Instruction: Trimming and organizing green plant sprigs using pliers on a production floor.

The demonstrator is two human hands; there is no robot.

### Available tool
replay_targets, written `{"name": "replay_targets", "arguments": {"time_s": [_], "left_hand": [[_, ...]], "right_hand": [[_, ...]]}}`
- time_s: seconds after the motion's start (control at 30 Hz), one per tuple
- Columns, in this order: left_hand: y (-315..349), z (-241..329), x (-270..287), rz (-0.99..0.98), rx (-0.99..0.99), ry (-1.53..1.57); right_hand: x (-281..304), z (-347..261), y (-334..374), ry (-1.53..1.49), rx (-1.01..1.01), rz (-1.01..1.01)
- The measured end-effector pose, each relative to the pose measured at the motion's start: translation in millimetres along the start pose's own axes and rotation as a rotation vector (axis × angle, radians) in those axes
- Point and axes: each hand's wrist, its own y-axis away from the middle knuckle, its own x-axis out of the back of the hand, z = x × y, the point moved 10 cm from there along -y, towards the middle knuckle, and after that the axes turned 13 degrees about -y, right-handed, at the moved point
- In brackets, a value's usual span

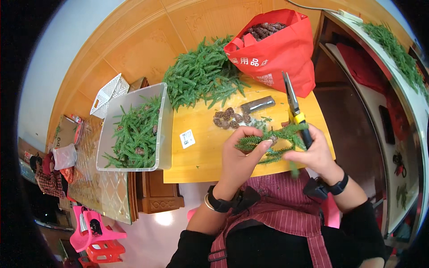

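Above the table's front edge, my left hand (243,154) pinches a green artificial pine sprig (288,134) with a small brown pine cone (273,139) at its middle. My right hand (315,149) is closed round the dark handle of long-nose pliers (292,100), whose jaws point up and away from me. Its fingertips also lie against the sprig's right side. Several loose pine cones (230,118) lie on the table just beyond my hands. Beside them is a dark bundle (258,105) in a clear wrapper, perhaps of thin wires.
A clear plastic bin (165,129) with pine sprigs and cones stands at the yellow table's (201,165) left. Loose green sprigs (201,71) are heaped at the back, next to a red bag (286,53) of pine cones. A white card (187,139) lies near the bin.
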Motion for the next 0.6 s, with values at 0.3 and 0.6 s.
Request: {"name": "replay_targets", "arguments": {"time_s": [0.3, 0.6], "left_hand": [[2, -12, 0, 0.010, 0.011, 0.019], [-1, -10, -4, -0.061, 0.054, -0.086]], "right_hand": [[-16, 8, -6, -0.166, -0.041, 0.080], [-12, 16, -4, -0.243, -0.109, 0.031]]}}
